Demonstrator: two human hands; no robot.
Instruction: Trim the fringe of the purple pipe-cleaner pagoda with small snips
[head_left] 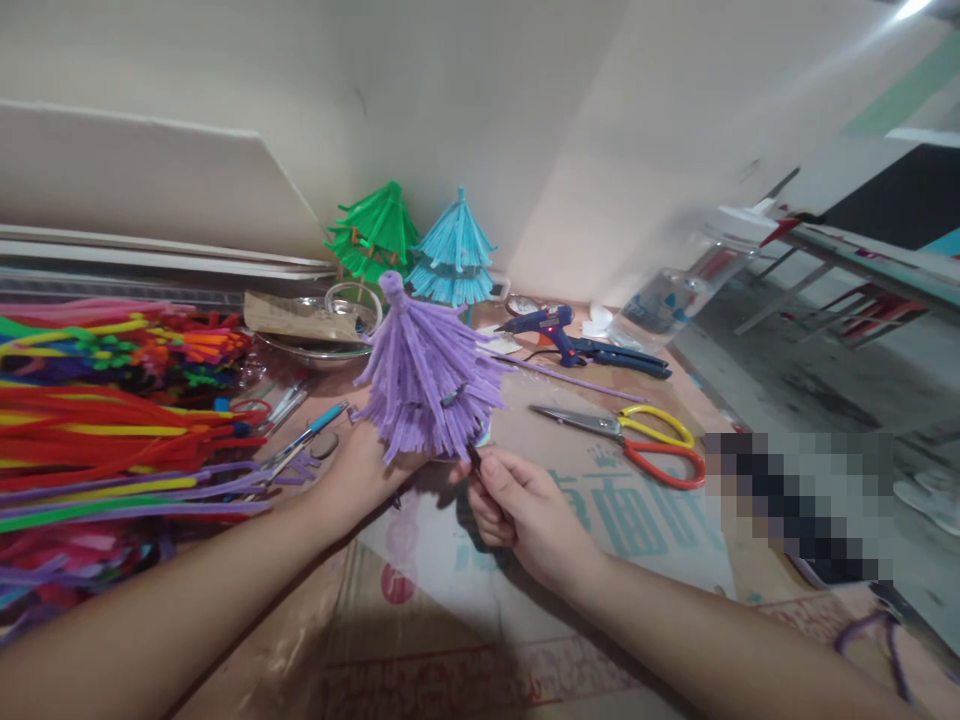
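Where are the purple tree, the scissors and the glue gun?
Purple tree (429, 368): head view, on the middle of its strips.
Scissors (615, 427): head view, near the pivot.
Glue gun (547, 321): head view, on its body.

A clear plastic jug (670, 297) stands near the pale wall (480, 90).

Room lies nearside of the scissors (621, 425); glue gun (551, 326) and pliers (622, 358) block beyond them, the purple tree (435, 375) the middle, pipe cleaners (120, 432) the left.

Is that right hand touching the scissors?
Apart: the head view shows a plain gap between the right hand and the scissors, which lie beyond it.
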